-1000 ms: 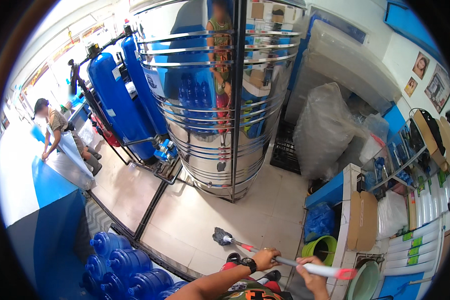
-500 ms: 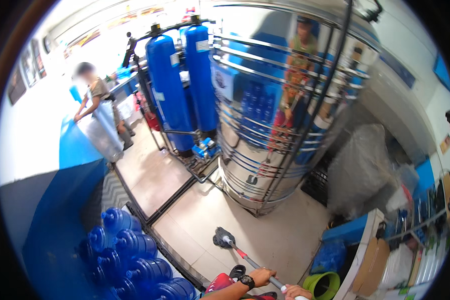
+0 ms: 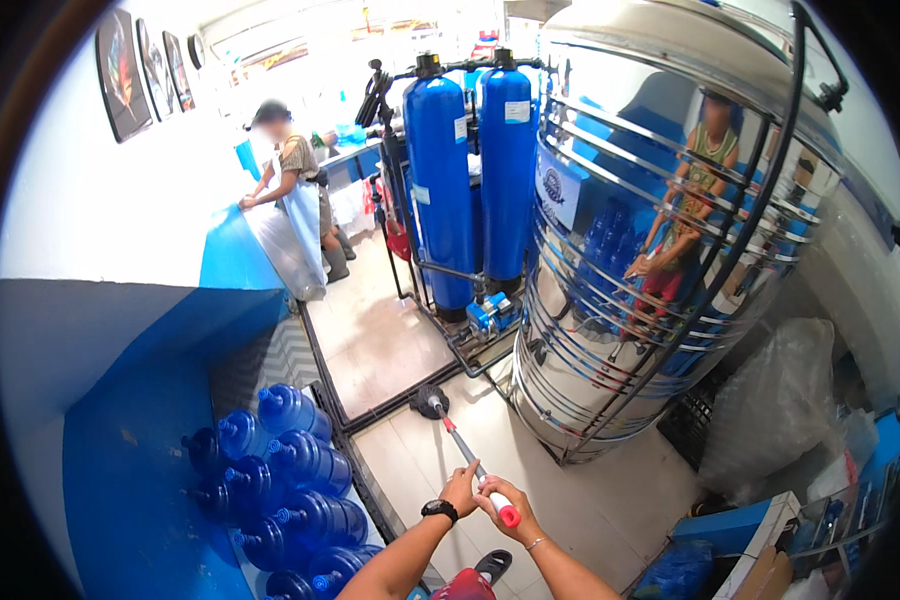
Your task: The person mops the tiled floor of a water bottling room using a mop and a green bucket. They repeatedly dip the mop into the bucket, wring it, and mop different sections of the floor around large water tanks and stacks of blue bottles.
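Mop [image 3: 462, 446] pointing out toward 11 o'clock, left hand [image 3: 457, 494] and right hand [image 3: 517, 503] both wrapped round its handle. Head's right by the black floor strip [image 3: 378, 412], so shoving too hard could snag it, imo.

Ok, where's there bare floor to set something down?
Tile floor shows bare between the mop head and steel tank, with another patch left of the blue cylinders. It's crowded lower left with blue jugs, and right with a plastic bag.
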Action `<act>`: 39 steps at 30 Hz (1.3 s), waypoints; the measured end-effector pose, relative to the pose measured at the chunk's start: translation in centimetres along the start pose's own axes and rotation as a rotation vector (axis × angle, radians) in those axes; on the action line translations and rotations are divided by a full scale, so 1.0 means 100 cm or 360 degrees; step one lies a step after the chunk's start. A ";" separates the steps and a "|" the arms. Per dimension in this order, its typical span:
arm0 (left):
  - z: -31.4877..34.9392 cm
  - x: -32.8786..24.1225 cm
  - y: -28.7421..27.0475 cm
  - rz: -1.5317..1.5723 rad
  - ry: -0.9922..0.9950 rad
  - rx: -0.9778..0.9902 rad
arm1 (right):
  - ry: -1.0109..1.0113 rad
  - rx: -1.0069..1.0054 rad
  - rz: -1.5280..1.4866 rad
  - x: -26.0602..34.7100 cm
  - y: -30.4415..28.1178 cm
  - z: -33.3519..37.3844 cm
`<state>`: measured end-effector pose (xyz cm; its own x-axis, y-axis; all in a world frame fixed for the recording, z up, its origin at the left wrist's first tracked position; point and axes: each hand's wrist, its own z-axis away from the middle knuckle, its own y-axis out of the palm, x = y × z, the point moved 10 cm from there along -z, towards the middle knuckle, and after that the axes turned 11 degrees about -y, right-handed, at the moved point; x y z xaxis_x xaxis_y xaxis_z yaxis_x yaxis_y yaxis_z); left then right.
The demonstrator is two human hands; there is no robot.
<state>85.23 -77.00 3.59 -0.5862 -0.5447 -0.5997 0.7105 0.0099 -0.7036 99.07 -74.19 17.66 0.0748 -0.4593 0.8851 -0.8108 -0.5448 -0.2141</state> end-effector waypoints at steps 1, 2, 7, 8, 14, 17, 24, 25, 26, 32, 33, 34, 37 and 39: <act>0.006 -0.009 0.000 0.0000 0.0050 -0.0047 | -0.0004 0.0056 0.0010 0.010 -0.005 -0.001; 0.015 -0.018 0.002 0.0006 0.0100 -0.0092 | 0.0047 0.0013 0.0034 0.019 -0.022 0.004; 0.064 -0.117 0.039 0.0233 0.0753 -0.0282 | 0.0017 -0.0408 -0.0163 0.103 -0.126 0.070; 0.073 -0.134 0.058 0.0347 0.0795 -0.0100 | -0.0002 -0.0407 -0.0193 0.123 -0.146 0.084; 0.159 -0.215 0.161 -0.0042 0.0883 0.0231 | -0.0045 -0.0106 -0.0136 0.221 -0.237 0.158; 0.202 -0.238 0.221 -0.0334 0.1105 0.0834 | 0.0068 -0.0168 0.0044 0.234 -0.267 0.202; 0.278 -0.328 0.272 -0.0662 0.1432 0.1006 | -0.0101 -0.0896 0.0014 0.274 -0.362 0.302; 0.289 -0.340 0.273 -0.0688 0.1458 0.0983 | -0.0173 -0.0953 0.0024 0.287 -0.372 0.317; 0.301 -0.350 0.276 -0.0723 0.1488 0.0949 | -0.0206 -0.0992 0.0029 0.297 -0.381 0.330; 0.369 -0.381 0.316 -0.0193 0.1549 0.1008 | -0.0209 -0.1370 -0.0158 0.311 -0.405 0.432; 0.378 -0.378 0.326 -0.0076 0.1605 0.1013 | -0.0211 -0.1402 -0.0163 0.304 -0.405 0.446; 0.379 -0.363 0.342 -0.0090 0.1492 0.1022 | -0.0090 -0.1391 -0.0111 0.287 -0.399 0.457; 0.370 -0.317 0.388 -0.0341 0.1339 0.1116 | 0.0381 -0.1091 0.0322 0.238 -0.368 0.472; 0.356 -0.286 0.416 -0.0799 0.1432 0.1254 | 0.0470 -0.1013 0.0340 0.215 -0.347 0.474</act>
<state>145.41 -90.84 5.02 -0.6895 0.4093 -0.5976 0.1942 -0.6904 -0.6969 156.33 -98.43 24.51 -0.2091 -0.2527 0.9447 -0.9772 0.0897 -0.1923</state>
